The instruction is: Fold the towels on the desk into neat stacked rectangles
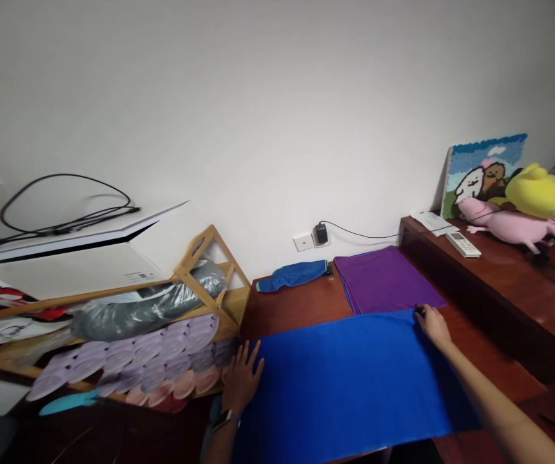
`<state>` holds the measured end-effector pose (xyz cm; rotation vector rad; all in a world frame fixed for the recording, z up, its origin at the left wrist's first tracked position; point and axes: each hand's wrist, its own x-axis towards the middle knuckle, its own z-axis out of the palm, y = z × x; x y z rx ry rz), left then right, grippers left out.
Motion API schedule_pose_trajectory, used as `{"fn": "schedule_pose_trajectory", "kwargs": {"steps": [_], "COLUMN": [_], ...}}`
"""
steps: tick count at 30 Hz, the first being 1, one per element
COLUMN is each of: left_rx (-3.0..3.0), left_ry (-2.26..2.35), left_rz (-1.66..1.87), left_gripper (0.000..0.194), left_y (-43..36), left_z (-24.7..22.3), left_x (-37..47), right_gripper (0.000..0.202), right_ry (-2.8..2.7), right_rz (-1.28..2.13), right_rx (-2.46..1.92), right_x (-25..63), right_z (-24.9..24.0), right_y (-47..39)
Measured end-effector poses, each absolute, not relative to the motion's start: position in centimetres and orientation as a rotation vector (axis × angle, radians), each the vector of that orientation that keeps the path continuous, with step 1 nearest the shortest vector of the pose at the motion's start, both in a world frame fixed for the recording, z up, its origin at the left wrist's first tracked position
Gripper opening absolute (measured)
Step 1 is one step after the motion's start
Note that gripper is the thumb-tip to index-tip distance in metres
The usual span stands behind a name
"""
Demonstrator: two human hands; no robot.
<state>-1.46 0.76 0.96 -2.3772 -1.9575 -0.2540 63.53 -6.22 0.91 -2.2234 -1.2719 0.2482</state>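
Observation:
A blue cloth (340,380) is spread out flat on the reddish-brown wooden table (296,308). On its left edge rests my left hand (243,377), fingers spread and a watch on the wrist. My right hand (432,327) is at the cloth's far right corner, with thumb and fingers pinched on the fabric. Just beyond that corner lies a folded purple cloth (383,280), partly covered by the blue one. A crumpled blue strip of fabric with green trim (291,277) lies near the wall.
To the left stands a wooden rack (212,283) with a plastic-wrapped grey bundle (151,312) and scalloped purple-pink pieces (171,361). On the raised right ledge sit a white remote (463,245), a pink plush toy (509,225) and a yellow one (543,193). A black charger (321,233) is plugged into the wall.

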Motion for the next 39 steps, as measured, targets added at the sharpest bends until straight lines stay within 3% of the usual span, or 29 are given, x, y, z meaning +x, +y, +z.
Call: {"fn": "schedule_pose_trajectory", "kwargs": {"steps": [10, 14, 19, 22, 25, 28, 32, 39], "left_rx": [-2.348, -2.336, -2.293, -2.291, -2.300, -2.324, -2.349, -2.348], "left_ry": [-1.853, -1.849, -1.777, -1.719, -1.729, -1.770, -1.838, -1.782], "left_rz": [-0.228, -0.212, -0.256, -0.284, -0.310, -0.333, -0.365, -0.453], "left_gripper": [0.058, 0.058, 0.057, 0.056, 0.058, 0.061, 0.063, 0.054], "left_y": [1.0, 0.9, 0.5, 0.6, 0.9, 1.2, 1.5, 1.5], "left_z": [0.2, 0.2, 0.7, 0.6, 0.0, -0.7, -0.7, 0.8], "left_x": [-1.8, -1.6, -1.2, -1.3, -1.8, -2.3, -2.6, -2.3], "right_gripper": [0.037, 0.046, 0.048, 0.052, 0.060, 0.066, 0.068, 0.078], "right_ry": [-1.295, -1.268, -1.800, -2.099, -2.228, -2.186, -2.052, -1.824], "right_rz": [0.227, 0.089, -0.148, -0.019, 0.137, 0.189, 0.155, 0.206], "right_rx": [-2.275, -2.406, -2.007, -1.690, -1.667, -1.824, -2.085, -2.395], "right_x": [64.8, 62.9, 52.7, 44.4, 40.2, 42.7, 52.4, 62.8], "right_z": [2.3, 2.8, 4.3, 3.7, 2.4, 1.1, -0.2, -1.3], "right_y": [-4.3, -5.1, -4.8, -4.3, -4.0, -4.4, -6.0, -7.8]}}
